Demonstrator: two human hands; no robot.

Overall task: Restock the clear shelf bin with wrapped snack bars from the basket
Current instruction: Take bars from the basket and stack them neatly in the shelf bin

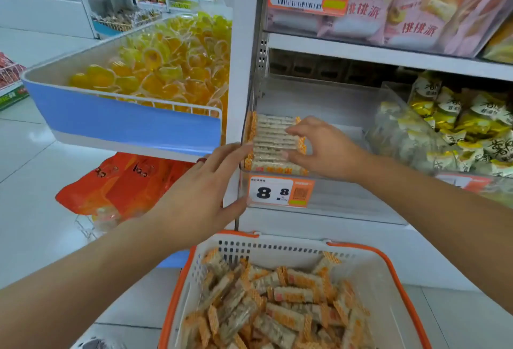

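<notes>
Right hand (324,148) pinching bars (273,140) in bin (319,93); left hand (205,190) spread, bracing. Best squared flush before returning to basket (369,268).

**Both hands raised forward, fingers spread**

The left hand (200,190) reaches up from the lower left on a bare forearm, palm turned away, fingers straight and splayed, thumb pointing right. The right hand (324,148) comes in from the right, wrist bent, fingers curled loosely leftward with thumb below them. The two hands are close together, not touching.
</notes>
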